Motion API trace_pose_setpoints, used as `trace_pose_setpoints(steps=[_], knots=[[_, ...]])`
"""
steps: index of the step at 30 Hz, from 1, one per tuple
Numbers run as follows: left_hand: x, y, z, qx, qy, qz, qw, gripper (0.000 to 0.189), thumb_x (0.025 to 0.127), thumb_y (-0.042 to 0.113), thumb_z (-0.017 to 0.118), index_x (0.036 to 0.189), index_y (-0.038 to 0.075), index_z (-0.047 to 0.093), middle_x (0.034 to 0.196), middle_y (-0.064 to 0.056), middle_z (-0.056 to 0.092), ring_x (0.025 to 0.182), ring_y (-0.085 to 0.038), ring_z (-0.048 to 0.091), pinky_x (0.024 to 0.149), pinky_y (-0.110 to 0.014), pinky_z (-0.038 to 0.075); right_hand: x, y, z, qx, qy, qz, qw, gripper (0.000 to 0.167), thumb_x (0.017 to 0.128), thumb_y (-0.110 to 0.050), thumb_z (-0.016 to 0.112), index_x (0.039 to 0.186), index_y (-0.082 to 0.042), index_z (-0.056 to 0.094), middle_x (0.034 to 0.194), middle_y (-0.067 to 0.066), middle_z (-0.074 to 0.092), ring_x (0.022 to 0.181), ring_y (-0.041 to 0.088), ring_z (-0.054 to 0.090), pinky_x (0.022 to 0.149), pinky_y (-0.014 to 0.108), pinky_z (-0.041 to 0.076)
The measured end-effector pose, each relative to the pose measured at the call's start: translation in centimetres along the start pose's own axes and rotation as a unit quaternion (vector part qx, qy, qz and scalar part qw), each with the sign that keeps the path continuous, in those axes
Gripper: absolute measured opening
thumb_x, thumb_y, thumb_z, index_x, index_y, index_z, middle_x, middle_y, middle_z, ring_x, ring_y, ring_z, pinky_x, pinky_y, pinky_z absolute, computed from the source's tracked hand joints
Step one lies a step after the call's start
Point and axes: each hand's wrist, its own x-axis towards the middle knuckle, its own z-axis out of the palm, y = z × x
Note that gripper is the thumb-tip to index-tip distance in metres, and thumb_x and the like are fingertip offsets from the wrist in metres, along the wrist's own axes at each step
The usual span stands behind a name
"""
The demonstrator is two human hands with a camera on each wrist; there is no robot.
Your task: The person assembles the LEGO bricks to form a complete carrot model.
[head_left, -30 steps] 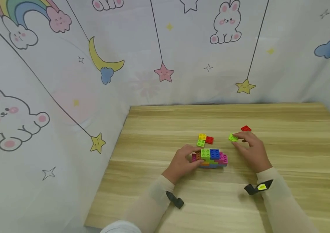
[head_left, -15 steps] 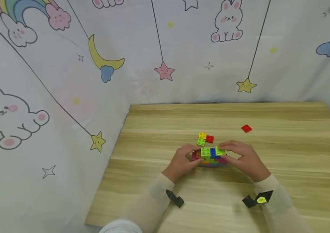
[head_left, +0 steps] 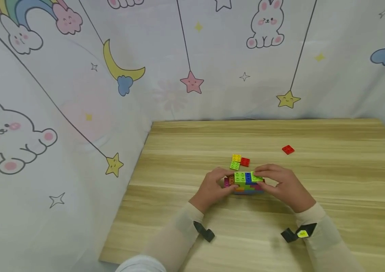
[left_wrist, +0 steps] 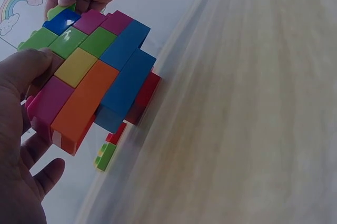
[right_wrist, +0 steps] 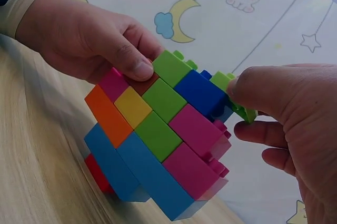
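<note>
A stepped wall of toy building bricks (right_wrist: 161,135) stands on the wooden table, in blue, orange, yellow, green, pink and red. My left hand (head_left: 213,190) grips its left end, thumb on the near face by the brown brick (right_wrist: 142,84) and fingers behind. A thin lime green brick (right_wrist: 222,80) is pinched between the thumb and fingers of my right hand (head_left: 285,186). It sits at the right of the top row, over the dark blue brick (right_wrist: 200,95), with part of it jutting past that brick's right end. The left wrist view shows the wall's left side.
Just behind the wall lie a yellow brick (head_left: 236,158), a red brick (head_left: 245,162) and a green brick (head_left: 234,165), close together. Another red brick (head_left: 288,149) lies farther right. A printed white curtain (head_left: 219,102) hangs along the back of the table (head_left: 179,139).
My right hand has carried the lime green brick from the right, leftward and down onto the top of the wall. My left hand has kept its hold on the left end.
</note>
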Motion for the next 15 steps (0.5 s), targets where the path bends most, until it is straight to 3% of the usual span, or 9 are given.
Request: trace_pose_setpoints(steps=[5, 8, 11, 15], knots=[[-0.1, -0.1, 0.0, 0.002, 0.002, -0.003, 1.0000, 0.044, 0.085, 0.020, 0.088, 0.125, 0.009, 0.074, 0.115, -0.003, 0.073, 0.105, -0.013, 0.065, 0.089, -0.036, 0.058, -0.3, 0.5, 0.5, 0.044, 0.030, 0.002, 0.9986, 0.039, 0.079, 0.003, 0.086, 0.115, -0.012, 0.079, 0.120, 0.002, 0.073, 0.111, 0.017, 0.067, 0.098, 0.009, 0.043], [-0.2, -0.2, 0.0, 0.004, -0.002, -0.010, 0.9999, 0.044, 0.086, 0.022, 0.087, 0.127, 0.011, 0.073, 0.116, -0.001, 0.073, 0.106, -0.010, 0.064, 0.090, -0.033, 0.058, -0.7, 2.2, 0.9, 0.076, 0.077, 0.040, 0.9933, 0.039, 0.085, 0.004, 0.080, 0.121, -0.008, 0.076, 0.122, 0.008, 0.073, 0.116, 0.011, 0.063, 0.099, 0.013, 0.042], [-0.1, -0.3, 0.1, 0.002, -0.007, -0.019, 0.9998, 0.044, 0.087, 0.024, 0.086, 0.128, 0.013, 0.073, 0.118, 0.001, 0.072, 0.108, -0.008, 0.063, 0.091, -0.029, 0.056, -1.2, 5.4, 1.0, 0.042, 0.147, 0.110, 0.9821, 0.030, 0.092, -0.003, 0.076, 0.121, -0.006, 0.076, 0.120, 0.012, 0.072, 0.114, 0.011, 0.061, 0.097, 0.017, 0.042], [-0.1, -0.3, 0.1, -0.003, -0.008, -0.021, 0.9997, 0.045, 0.087, 0.023, 0.087, 0.128, 0.014, 0.073, 0.118, 0.001, 0.072, 0.107, -0.008, 0.062, 0.088, -0.029, 0.056, -1.5, 10.3, 0.1, -0.046, 0.186, 0.211, 0.9585, 0.027, 0.096, -0.015, 0.074, 0.119, -0.001, 0.075, 0.117, 0.020, 0.070, 0.109, 0.032, 0.061, 0.097, 0.041, 0.045]])
